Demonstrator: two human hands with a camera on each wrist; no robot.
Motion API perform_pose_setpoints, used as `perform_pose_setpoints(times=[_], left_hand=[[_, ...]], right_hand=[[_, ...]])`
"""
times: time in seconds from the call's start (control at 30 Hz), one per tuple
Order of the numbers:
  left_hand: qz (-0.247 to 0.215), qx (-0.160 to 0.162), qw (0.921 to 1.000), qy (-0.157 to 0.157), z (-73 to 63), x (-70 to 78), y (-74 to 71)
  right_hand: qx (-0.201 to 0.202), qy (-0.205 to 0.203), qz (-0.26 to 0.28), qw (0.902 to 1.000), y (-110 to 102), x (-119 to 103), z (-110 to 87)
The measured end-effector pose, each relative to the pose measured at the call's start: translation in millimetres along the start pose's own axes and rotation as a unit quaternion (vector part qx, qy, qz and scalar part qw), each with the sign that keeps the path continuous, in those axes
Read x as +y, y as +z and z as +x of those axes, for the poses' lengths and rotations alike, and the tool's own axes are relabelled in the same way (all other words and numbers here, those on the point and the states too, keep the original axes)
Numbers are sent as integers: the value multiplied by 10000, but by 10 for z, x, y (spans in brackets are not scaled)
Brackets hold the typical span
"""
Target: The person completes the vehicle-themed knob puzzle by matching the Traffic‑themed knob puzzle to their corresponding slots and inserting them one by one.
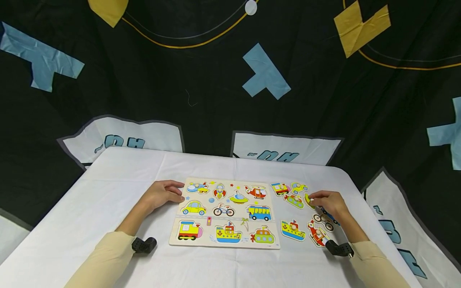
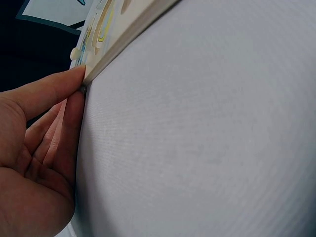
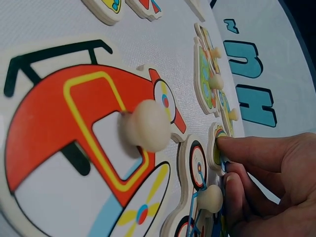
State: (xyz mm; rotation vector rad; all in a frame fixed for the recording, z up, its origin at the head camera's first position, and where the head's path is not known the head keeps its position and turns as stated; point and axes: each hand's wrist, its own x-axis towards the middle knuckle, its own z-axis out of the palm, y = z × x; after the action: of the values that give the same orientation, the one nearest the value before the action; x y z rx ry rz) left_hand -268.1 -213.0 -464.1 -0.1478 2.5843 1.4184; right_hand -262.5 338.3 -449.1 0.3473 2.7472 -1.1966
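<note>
Bicycle (image 1: 323, 221) and helicopter (image 1: 317, 234) lie right of the puzzle board (image 1: 219, 218); right hand (image 1: 329, 203) pinches flying saucer (image 1: 308, 201), left hand (image 1: 163, 195) pinches board's edge.

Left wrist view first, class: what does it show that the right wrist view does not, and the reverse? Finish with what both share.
Only the left wrist view shows the left hand, touching an edge of the puzzle board.

Only the right wrist view shows the right hand holding a yellow piece, the red helicopter piece large in the foreground, and the bicycle piece beyond it.

Both share the white cloth, at least one pale knob, and part of a dark-bordered white panel.
</note>
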Motion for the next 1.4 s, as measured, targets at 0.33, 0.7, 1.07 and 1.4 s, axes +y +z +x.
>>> perform_pose_setpoints(times=[0.33,0.7,1.07,1.4], left_hand=[[13,-25,10000,84,-7,-2,-13],[-23,-2,9999,105,-12,2,-12],[-76,-22,9998,166,1,-23,-18],[-78,-8,9999,116,6,-27,-8]], right_hand=[[44,71,52,10000,20,-17,7],[9,83,73,9999,-22,-42,-2],[54,-245,-118,9996,-22,-149,-4],[62,-249,-97,9996,45,-324,6]])
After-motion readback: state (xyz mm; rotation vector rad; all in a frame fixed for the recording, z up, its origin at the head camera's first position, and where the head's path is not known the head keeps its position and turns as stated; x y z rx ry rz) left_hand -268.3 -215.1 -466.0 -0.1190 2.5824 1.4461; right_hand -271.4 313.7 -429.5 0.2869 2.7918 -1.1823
